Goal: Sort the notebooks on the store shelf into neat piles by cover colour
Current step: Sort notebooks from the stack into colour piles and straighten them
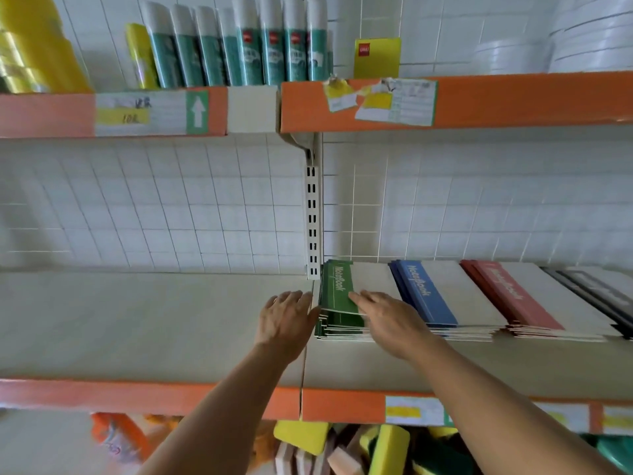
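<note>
Green pile (337,303) at the left end of the shelf (154,320), beside blue pile (431,296); left hand (286,323), fingers straight, braces its side; right hand (387,317) lies flat on top, apparently squaring the edges.

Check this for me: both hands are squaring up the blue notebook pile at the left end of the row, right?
Not quite. In the head view the left hand and right hand are on the green notebook pile, which is at the left end. The blue notebook pile sits beside it, untouched.
</note>
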The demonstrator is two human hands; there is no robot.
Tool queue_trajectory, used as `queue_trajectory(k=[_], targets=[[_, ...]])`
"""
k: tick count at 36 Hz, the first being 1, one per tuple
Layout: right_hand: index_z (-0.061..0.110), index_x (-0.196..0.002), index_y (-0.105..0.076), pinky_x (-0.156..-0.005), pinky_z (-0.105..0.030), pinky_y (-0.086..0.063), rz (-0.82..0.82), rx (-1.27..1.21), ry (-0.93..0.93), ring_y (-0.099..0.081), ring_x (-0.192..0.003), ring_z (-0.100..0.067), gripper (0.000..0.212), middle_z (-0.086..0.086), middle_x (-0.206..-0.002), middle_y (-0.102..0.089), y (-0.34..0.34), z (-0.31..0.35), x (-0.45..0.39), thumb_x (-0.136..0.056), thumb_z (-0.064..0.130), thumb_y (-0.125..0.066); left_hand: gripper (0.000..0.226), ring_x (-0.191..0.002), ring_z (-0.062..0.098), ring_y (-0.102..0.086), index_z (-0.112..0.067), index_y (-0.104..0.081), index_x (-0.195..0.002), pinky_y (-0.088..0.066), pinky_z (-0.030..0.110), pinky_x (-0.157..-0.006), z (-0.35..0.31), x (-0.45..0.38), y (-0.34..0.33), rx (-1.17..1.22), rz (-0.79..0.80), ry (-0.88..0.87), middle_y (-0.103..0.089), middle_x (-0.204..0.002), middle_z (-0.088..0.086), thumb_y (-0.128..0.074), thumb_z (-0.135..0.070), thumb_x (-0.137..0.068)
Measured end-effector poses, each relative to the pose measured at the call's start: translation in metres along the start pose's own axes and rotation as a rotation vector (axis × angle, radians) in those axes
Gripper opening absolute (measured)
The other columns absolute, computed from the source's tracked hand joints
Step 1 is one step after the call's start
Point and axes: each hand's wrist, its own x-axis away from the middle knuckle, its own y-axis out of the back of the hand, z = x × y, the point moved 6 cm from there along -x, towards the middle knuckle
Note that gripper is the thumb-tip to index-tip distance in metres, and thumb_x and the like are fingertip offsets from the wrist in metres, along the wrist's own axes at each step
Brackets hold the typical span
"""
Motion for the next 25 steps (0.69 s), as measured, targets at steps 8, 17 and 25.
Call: queue_trajectory(k=[8, 17, 25], targets=[[0.021, -0.148, -0.029, -0.106, -0.036, -0.038, 0.076, -0.022, 0.002, -0.036, -0.135, -0.019, 0.066, -0.001, -0.151, -0.033, -0.007, -0.005, -0.007, -0.095, 0.059, -0.035, 0.032, -0.121, 0.020, -0.051, -0.020, -0.057, -0.123, -0.036, 0.029, -0.097, 0.008, -0.004, 0.000, 0.063, -0.047, 0.041, -0.060, -0.127, -0.002, -0.035, -0.027, -0.101], [0.020, -0.148, -0.030, -0.106, -0.038, -0.037, 0.042, 0.006, -0.062, -0.035, -0.136, -0.021, 0.062, -0.002, -0.153, -0.030, 0.004, -0.020, 0.004, -0.097, 0.056, -0.032, 0.037, -0.126, 0.016, -0.047, -0.024, -0.052, -0.131, -0.035, 0.028, -0.100, -0.004, -0.006, 0.000, 0.054, -0.031, 0.001, -0.054, -0.135, -0.006, -0.033, -0.036, -0.102], [0.021, -0.146, -0.032, -0.102, -0.037, -0.041, -0.028, 0.022, -0.179, -0.039, -0.133, -0.019, 0.059, 0.000, -0.150, -0.036, 0.025, -0.065, 0.049, -0.097, 0.054, -0.035, 0.027, -0.113, 0.019, -0.053, -0.020, -0.057, -0.114, -0.039, 0.030, -0.088, -0.046, -0.007, 0.007, 0.103, -0.042, -0.021, -0.060, -0.122, -0.004, -0.038, -0.032, -0.099]])
